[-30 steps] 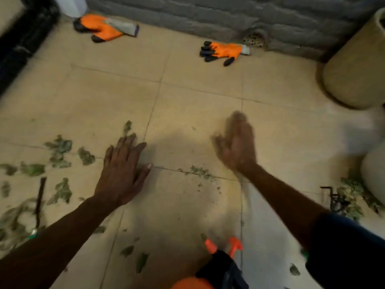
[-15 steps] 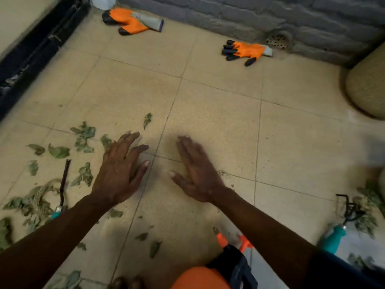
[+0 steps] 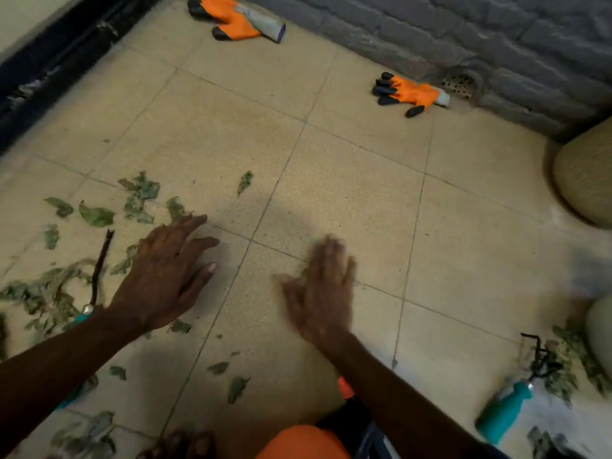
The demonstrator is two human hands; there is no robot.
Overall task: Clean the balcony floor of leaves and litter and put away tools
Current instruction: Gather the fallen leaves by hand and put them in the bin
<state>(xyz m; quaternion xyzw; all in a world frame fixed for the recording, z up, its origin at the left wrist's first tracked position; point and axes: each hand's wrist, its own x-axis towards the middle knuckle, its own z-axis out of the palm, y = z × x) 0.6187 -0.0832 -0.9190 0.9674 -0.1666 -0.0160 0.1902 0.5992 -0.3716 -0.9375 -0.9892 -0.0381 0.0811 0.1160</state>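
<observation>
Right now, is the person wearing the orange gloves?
No, one glove and the other glove lie on the floor by the wall; the left hand and right hand are bare.

The right hand (image 3: 319, 293) is motion-blurred — its fingers (image 3: 331, 260) indistinct. Far right of it, the round beige woven pot (image 3: 586, 180) is cut off by the frame edge — nearer, an orange-tipped tool (image 3: 344, 387) lies mostly under the forearm (image 3: 397, 402).

Both hands lay flat, fingers spread, on the beige tiled floor (image 3: 347, 180): the left hand (image 3: 165, 276) beside scattered green leaves (image 3: 139, 197), the blurred right hand (image 3: 321, 293) nearby. Two orange gloves (image 3: 410, 94) lay near the grey brick wall (image 3: 430, 31); a teal-handled hand rake (image 3: 510, 402) lay at the right.
</observation>
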